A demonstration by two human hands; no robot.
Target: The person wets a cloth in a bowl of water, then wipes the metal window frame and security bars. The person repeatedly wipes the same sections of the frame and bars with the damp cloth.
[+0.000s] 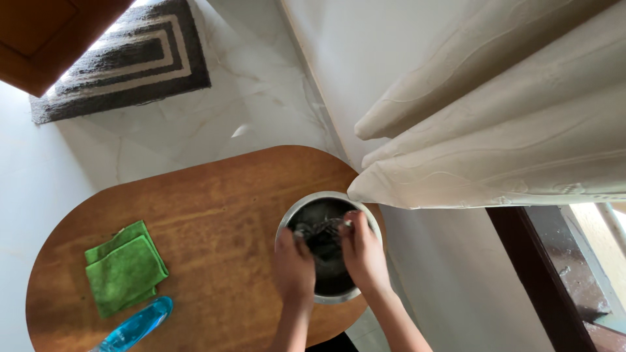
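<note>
A round metal bowl (pixel 297 212) stands near the right edge of an oval wooden table (pixel 215 208). Inside it lies a bundle of thin metal pieces (pixel 321 229), dark and hard to make out. My left hand (pixel 293 266) reaches over the bowl's near rim, fingers closed on the bundle's left end. My right hand (pixel 362 251) comes in from the right and grips the bundle's other end with its fingertips. Both hands are above the bowl's inside.
A folded green cloth (pixel 125 267) lies on the table's left side. A blue spray bottle (pixel 137 324) lies below it at the near edge. Cream curtains (pixel 495 130) hang to the right over the bowl's rim. A striped doormat (pixel 130 58) lies on the marble floor.
</note>
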